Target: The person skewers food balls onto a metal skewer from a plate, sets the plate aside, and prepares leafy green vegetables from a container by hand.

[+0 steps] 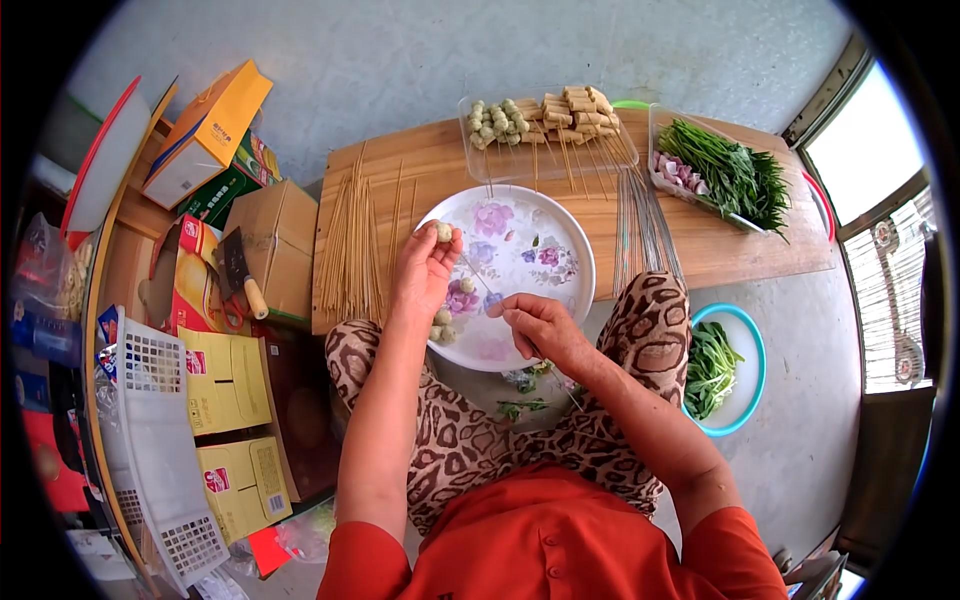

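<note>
Over the round white tray with printed flowers (560,225), my left hand (425,270) pinches a pale greenish ball (443,232) in its fingertips. My right hand (540,325) is closed around a thin skewer (472,268), whose far end points at my left hand. Whether the tip has entered the ball I cannot make out. Several more balls (443,317) lie loose on the tray's left side, below my left hand. At the back, a clear plastic box (480,162) holds skewered balls (495,122) and skewered tan rolls (570,112).
Bamboo skewers (350,245) lie left on the wooden table (740,262); metal skewers (645,225) lie right of the tray. A second box holds green herbs (730,165) and purple-white pieces (678,172). Leafy greens (712,370) fill a blue-rimmed basin (762,365). A cleaver (240,270) and cartons (225,380) stand left.
</note>
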Tool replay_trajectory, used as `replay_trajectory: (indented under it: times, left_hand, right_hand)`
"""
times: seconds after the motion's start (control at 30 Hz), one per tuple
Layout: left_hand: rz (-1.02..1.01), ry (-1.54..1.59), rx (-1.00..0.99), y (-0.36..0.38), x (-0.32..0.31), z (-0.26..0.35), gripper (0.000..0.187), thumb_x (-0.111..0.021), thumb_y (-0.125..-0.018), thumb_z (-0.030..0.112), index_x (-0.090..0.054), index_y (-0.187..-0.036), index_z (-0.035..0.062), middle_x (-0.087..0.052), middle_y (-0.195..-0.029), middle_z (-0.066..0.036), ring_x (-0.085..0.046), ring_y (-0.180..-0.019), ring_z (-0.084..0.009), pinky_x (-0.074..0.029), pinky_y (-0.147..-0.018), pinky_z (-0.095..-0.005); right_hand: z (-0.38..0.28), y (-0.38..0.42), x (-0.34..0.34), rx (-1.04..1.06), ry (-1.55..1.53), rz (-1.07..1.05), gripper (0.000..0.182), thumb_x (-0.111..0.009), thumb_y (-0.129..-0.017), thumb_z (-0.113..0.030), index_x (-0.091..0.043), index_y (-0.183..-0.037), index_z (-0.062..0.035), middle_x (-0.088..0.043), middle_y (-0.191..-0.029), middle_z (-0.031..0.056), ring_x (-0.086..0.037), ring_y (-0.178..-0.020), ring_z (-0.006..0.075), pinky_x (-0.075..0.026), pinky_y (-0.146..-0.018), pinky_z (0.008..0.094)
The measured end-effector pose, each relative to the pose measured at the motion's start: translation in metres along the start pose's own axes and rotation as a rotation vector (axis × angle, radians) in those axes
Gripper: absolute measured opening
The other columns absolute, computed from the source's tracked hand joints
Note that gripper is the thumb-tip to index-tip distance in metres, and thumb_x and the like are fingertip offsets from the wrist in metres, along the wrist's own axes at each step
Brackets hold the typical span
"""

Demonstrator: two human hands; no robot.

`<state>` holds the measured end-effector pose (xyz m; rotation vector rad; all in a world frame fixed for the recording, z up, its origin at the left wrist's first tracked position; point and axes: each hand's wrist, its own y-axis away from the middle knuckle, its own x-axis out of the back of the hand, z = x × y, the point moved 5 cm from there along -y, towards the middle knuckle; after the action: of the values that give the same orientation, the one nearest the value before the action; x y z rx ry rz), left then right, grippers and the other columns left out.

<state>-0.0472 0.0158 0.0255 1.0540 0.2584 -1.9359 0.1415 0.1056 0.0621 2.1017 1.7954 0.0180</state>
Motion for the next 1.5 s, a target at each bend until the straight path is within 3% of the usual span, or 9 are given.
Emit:
replay_trajectory:
  times: [0.63,0.97,1.07,1.17,1.3,1.37,1.4,1.47,1.5]
  left_hand:
    - [-0.070,-0.049,0.002,0.003,-0.009,-0.002,0.019,-0.061,-0.088,0.007,-0.056,-0.106,0.0042,-0.061,-0.097,-0.011,-0.061,-0.093,-0.0233,-0.053,-0.083,-0.0326]
    - [-0.128,-0.069,0.058,0.009,-0.018,-0.012,0.022,-0.057,-0.091,0.010,-0.054,-0.112,0.0053,-0.060,-0.103,-0.011,-0.060,-0.097,-0.0230,-0.052,-0.085,-0.0315]
    - [-0.148,-0.110,0.143,0.018,-0.027,-0.021,0.028,-0.061,-0.088,0.011,-0.051,-0.114,0.0067,-0.061,-0.101,-0.010,-0.061,-0.097,-0.0239,-0.053,-0.083,-0.0336]
    - [-0.250,-0.203,0.293,0.027,-0.035,-0.033,0.040,-0.061,-0.088,0.013,-0.047,-0.124,0.0057,-0.058,-0.111,-0.013,-0.060,-0.101,-0.0253,-0.052,-0.084,-0.0356]
    - [-0.269,-0.271,0.255,0.023,-0.036,-0.030,0.039,-0.062,-0.088,0.015,-0.048,-0.123,0.0055,-0.059,-0.110,-0.011,-0.060,-0.100,-0.0243,-0.052,-0.081,-0.0350]
    - [-0.116,-0.765,0.208,0.014,-0.019,-0.029,0.038,-0.064,-0.085,0.016,-0.052,-0.120,0.0082,-0.059,-0.110,-0.012,-0.061,-0.096,-0.0240,-0.052,-0.077,-0.0354]
    - [-0.113,-0.765,0.210,0.012,-0.009,-0.034,0.038,-0.064,-0.085,0.016,-0.052,-0.120,0.0082,-0.059,-0.110,-0.012,-0.061,-0.096,-0.0240,-0.052,-0.077,-0.0354]
    - [-0.167,-1.765,-0.241,0.008,-0.001,-0.031,0.035,-0.067,-0.080,0.016,-0.057,-0.114,0.0108,-0.058,-0.107,-0.012,-0.061,-0.093,-0.0265,-0.050,-0.076,-0.0378]
    - [-0.158,-1.964,-0.305,0.018,-0.007,-0.031,0.034,-0.068,-0.077,0.015,-0.058,-0.109,0.0112,-0.056,-0.105,-0.013,-0.059,-0.093,-0.0321,-0.048,-0.078,-0.0409]
  right_hand:
    - [-0.004,0.000,0.000,0.016,0.015,0.012,0.022,-0.046,-0.094,-0.016,-0.060,-0.104,-0.0016,-0.047,-0.054,-0.0024,-0.042,-0.046,0.0052,-0.032,-0.045,0.0210]
    - [-0.002,-0.006,0.001,0.066,0.018,0.081,0.020,-0.048,-0.095,-0.015,-0.060,-0.104,-0.0017,-0.048,-0.056,-0.0019,-0.044,-0.048,0.0051,-0.033,-0.046,0.0207]
    - [-0.004,-0.014,0.004,0.098,0.000,0.117,0.020,-0.048,-0.095,-0.015,-0.060,-0.104,-0.0023,-0.048,-0.056,-0.0018,-0.044,-0.048,0.0049,-0.032,-0.045,0.0204]
    - [-0.002,-0.019,0.010,0.102,-0.038,0.164,0.020,-0.047,-0.096,-0.016,-0.060,-0.104,-0.0040,-0.047,-0.055,-0.0023,-0.040,-0.047,0.0045,-0.029,-0.044,0.0206]
    - [0.000,-0.022,0.020,0.117,-0.084,0.189,0.017,-0.048,-0.095,-0.014,-0.060,-0.102,-0.0047,-0.047,-0.056,-0.0026,-0.042,-0.048,0.0040,-0.029,-0.044,0.0197]
    - [0.003,-0.022,0.024,0.109,-0.089,0.195,0.017,-0.048,-0.095,-0.015,-0.060,-0.102,-0.0047,-0.047,-0.056,-0.0027,-0.042,-0.048,0.0040,-0.029,-0.044,0.0196]
    - [0.004,-0.022,0.025,0.104,-0.092,0.204,0.017,-0.049,-0.095,-0.015,-0.060,-0.101,-0.0046,-0.047,-0.056,-0.0028,-0.041,-0.048,0.0040,-0.029,-0.044,0.0196]
    - [0.005,-0.020,0.028,0.102,-0.085,0.213,0.017,-0.049,-0.095,-0.015,-0.060,-0.101,-0.0040,-0.047,-0.055,-0.0026,-0.041,-0.047,0.0040,-0.029,-0.044,0.0198]
    - [0.006,-0.019,0.029,0.110,-0.087,0.207,0.017,-0.050,-0.095,-0.015,-0.060,-0.101,-0.0036,-0.048,-0.056,-0.0025,-0.042,-0.047,0.0040,-0.029,-0.044,0.0200]
